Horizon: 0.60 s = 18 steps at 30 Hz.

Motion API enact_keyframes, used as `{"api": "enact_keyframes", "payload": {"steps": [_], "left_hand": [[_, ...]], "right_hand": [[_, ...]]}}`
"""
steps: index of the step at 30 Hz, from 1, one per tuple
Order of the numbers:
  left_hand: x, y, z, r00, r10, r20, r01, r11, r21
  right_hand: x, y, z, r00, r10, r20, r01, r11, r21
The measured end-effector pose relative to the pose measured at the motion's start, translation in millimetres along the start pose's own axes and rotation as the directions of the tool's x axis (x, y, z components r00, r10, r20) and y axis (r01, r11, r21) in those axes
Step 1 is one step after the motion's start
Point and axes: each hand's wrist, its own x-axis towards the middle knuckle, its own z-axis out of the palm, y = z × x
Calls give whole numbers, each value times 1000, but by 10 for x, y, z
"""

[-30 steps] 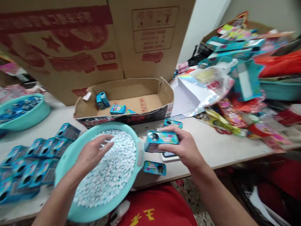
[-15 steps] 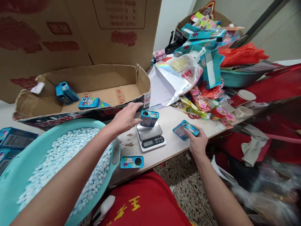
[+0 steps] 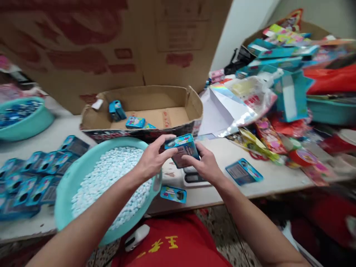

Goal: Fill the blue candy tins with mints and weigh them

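Observation:
Both hands meet at a small blue candy box (image 3: 185, 152), printed with "CARAMELO" lettering and lifted just above a digital kitchen scale (image 3: 193, 178). My left hand (image 3: 155, 155) grips its left edge between thumb and fingers. On the opposite side, my right hand (image 3: 204, 161) is closed around the box's lower right part. The hands and box hide most of the scale. A second blue candy box (image 3: 244, 171) lies on the table to the right. In front of the scale, a flat blue card (image 3: 173, 194) with a dark round spot lies by the table edge.
A turquoise basin (image 3: 59, 196) of pale blue candies stands at left. Behind it, a low cardboard tray (image 3: 141, 129) holds a few blue boxes. Several filled boxes (image 3: 47, 163) stand far left. Packaging (image 3: 269, 141) and bags crowd the right side.
My right hand has put its box down on the table and moved left to the box from the scale. That box is now lifted between both hands. The view has swung left.

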Motion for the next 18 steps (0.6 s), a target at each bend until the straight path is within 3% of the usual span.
{"api": "enact_keyframes", "payload": {"steps": [2, 5, 7, 10, 14, 18], "left_hand": [[-233, 46, -126, 958, -216, -189, 135, 920, -368], [-436, 41, -285, 831, -444, -335, 72, 683, -727], [-483, 25, -383, 771, -492, -405, -35, 602, -797], [-502, 1, -492, 707, -556, -438, -129, 507, -852], [-542, -15, -560, 665, -620, -415, -161, 424, -891], [-560, -52, -583, 699, -592, -402, -164, 414, -895]], "right_hand": [[120, -214, 145, 993, -72, 99, 76, 997, -35], [255, -434, 355, 933, -318, 169, 343, 928, -143], [339, -496, 505, 858, -469, 210, 508, 835, -211], [426, -505, 704, 791, -543, 283, 608, 752, -256], [429, -514, 791, 804, -524, 281, 590, 763, -265], [411, -509, 813, 829, -503, 246, 557, 785, -272]]}}
